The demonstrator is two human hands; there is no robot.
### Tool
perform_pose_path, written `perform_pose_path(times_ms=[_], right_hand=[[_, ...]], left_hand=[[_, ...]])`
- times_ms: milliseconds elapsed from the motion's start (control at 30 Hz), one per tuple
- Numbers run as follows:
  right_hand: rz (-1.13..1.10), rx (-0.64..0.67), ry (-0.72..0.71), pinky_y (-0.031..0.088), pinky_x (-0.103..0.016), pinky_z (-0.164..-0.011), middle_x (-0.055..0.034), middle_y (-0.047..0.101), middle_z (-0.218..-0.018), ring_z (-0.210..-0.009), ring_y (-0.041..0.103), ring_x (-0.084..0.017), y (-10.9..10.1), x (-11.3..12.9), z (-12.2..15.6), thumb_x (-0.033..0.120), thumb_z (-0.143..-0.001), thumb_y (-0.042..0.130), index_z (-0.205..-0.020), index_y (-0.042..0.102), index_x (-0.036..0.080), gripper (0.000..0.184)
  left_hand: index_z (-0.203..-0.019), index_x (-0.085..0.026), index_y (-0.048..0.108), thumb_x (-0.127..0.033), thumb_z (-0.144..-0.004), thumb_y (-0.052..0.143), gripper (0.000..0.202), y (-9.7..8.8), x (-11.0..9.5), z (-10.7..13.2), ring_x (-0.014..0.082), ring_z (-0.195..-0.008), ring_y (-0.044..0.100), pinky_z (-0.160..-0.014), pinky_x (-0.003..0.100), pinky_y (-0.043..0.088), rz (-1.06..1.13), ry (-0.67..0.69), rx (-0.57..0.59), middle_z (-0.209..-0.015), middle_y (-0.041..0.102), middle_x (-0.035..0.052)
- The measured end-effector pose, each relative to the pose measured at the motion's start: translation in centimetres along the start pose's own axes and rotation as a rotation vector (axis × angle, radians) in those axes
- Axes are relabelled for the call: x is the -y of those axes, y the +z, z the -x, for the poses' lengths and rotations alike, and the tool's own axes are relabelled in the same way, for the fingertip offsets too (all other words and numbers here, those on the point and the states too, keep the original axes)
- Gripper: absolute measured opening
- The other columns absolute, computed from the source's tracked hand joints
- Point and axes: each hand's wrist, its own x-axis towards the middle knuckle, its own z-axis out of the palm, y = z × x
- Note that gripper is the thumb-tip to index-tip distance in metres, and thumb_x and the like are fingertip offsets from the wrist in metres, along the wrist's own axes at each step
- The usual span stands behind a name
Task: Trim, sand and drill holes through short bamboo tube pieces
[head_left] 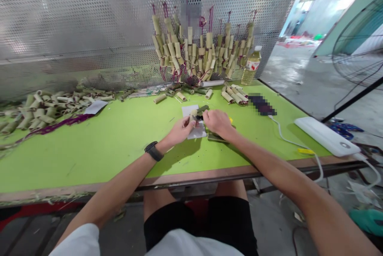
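Note:
My left hand (181, 129), with a dark band on its wrist, pinches a short pale bamboo piece (194, 115) over a sheet of white paper (197, 133). Close beside it, my right hand (218, 121) is closed in a fist. A dark part (198, 118) shows between the two hands, and a yellow bit (231, 120) sticks out behind the right fist. They may belong to one tool in that fist; its kind is not clear. A green bamboo piece (203, 108) lies just beyond the fingers. Under the right wrist is a flat dark-green block (217, 138).
Cut bamboo tubes (38, 108) and purple cord (64, 123) are heaped on the left. Strung bamboo bundles (206, 54) lean on the perforated metal panel (89, 20). At the right are a bottle (251, 68), a blurred phone (262, 105) and a white power bank (326, 136) with a cable.

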Motion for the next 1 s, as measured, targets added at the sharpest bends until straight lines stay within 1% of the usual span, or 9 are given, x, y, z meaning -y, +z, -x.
perform_pose_path(times_ms=[133,200,267,400,533,633,733,867,1000], right_hand=[[0.007,-0.097,0.198,0.048,-0.034,-0.061,-0.0134,0.07,-0.071,-0.057,0.062,-0.021,-1.9,-3.2,-1.4,0.028,-0.113,0.032,-0.081,0.074,0.013,0.055],[0.021,-0.191,0.229,0.049,-0.034,-0.065,-0.0146,0.071,-0.072,-0.062,0.066,-0.023,-2.3,-3.9,-1.6,0.029,-0.113,0.034,-0.078,0.074,0.013,0.055],[0.016,-0.215,0.214,0.047,-0.033,-0.063,-0.0141,0.071,-0.07,-0.062,0.065,-0.022,-2.2,-3.7,-1.6,0.032,-0.113,0.035,-0.072,0.072,0.015,0.057],[-0.062,-0.133,0.138,0.037,-0.031,-0.053,-0.0087,0.06,-0.059,-0.05,0.053,-0.017,-0.9,-2.5,-1.3,0.034,-0.113,0.034,-0.062,0.063,0.018,0.061],[-0.167,-0.088,0.109,0.032,-0.031,-0.05,-0.0033,0.05,-0.053,-0.047,0.044,-0.015,-0.1,-2.7,-1.2,0.033,-0.112,0.037,-0.058,0.054,0.022,0.058],[-0.275,-0.044,0.099,0.027,-0.03,-0.046,0.0011,0.04,-0.05,-0.043,0.035,-0.013,0.1,-3.0,-1.2,0.034,-0.113,0.034,-0.057,0.045,0.025,0.058],[-0.317,-0.014,0.061,0.024,-0.03,-0.045,0.0026,0.035,-0.049,-0.041,0.031,-0.012,0.4,-3.0,-1.2,0.037,-0.114,0.033,-0.057,0.04,0.026,0.059],[-0.33,0.078,-0.015,0.022,-0.03,-0.044,0.0032,0.036,-0.049,-0.041,0.029,-0.012,1.0,-2.8,-1.0,0.04,-0.115,0.031,-0.058,0.039,0.026,0.059],[-0.347,0.151,-0.11,0.022,-0.029,-0.044,0.0034,0.035,-0.049,-0.04,0.027,-0.013,1.7,-2.8,-0.8,0.043,-0.116,0.029,-0.06,0.039,0.027,0.059]], left_hand=[[-0.113,-0.014,0.076,-0.058,-0.09,0.084,0.05,0.5,-1.1,0.9,0.0284,-0.107,0.077,-0.1,0.042,0.059,0.112,-0.012,0.123,-0.114,0.082,0.0136],[-0.119,-0.014,0.074,-0.054,-0.089,0.087,0.052,0.6,-1.4,1.0,0.0295,-0.112,0.077,-0.104,0.043,0.059,0.207,-0.028,0.103,-0.119,0.081,0.0148],[-0.123,-0.015,0.073,-0.046,-0.089,0.089,0.049,0.5,-1.3,0.8,0.0298,-0.115,0.077,-0.106,0.044,0.06,0.308,-0.056,0.053,-0.125,0.081,0.015],[-0.125,-0.019,0.072,-0.029,-0.096,0.082,0.032,0.1,-0.5,0.4,0.0266,-0.115,0.078,-0.107,0.043,0.061,0.513,-0.113,-0.019,-0.13,0.08,0.0119],[-0.126,-0.016,0.072,-0.016,-0.105,0.067,0.022,-0.1,-0.5,0.2,0.0242,-0.116,0.079,-0.11,0.04,0.061,0.68,-0.168,-0.038,-0.129,0.08,0.0118],[-0.125,-0.013,0.073,-0.012,-0.108,0.058,0.023,-0.3,-0.9,0.1,0.0234,-0.117,0.079,-0.114,0.037,0.058,0.761,-0.224,-0.044,-0.121,0.081,0.0125],[-0.125,-0.009,0.072,-0.015,-0.11,0.055,0.023,-0.5,-1.2,0.1,0.0233,-0.117,0.079,-0.117,0.037,0.056,0.812,-0.253,-0.029,-0.11,0.082,0.0132],[-0.132,-0.01,0.07,-0.015,-0.109,0.056,0.027,-0.7,-1.4,0.1,0.0214,-0.106,0.08,-0.106,0.037,0.062,0.815,-0.275,-0.044,-0.118,0.082,0.014],[-0.138,-0.011,0.067,-0.009,-0.108,0.055,0.033,-0.7,-2.1,0.2,0.0202,-0.106,0.08,-0.096,0.032,0.066,0.785,-0.307,-0.104,-0.124,0.08,0.0149]])
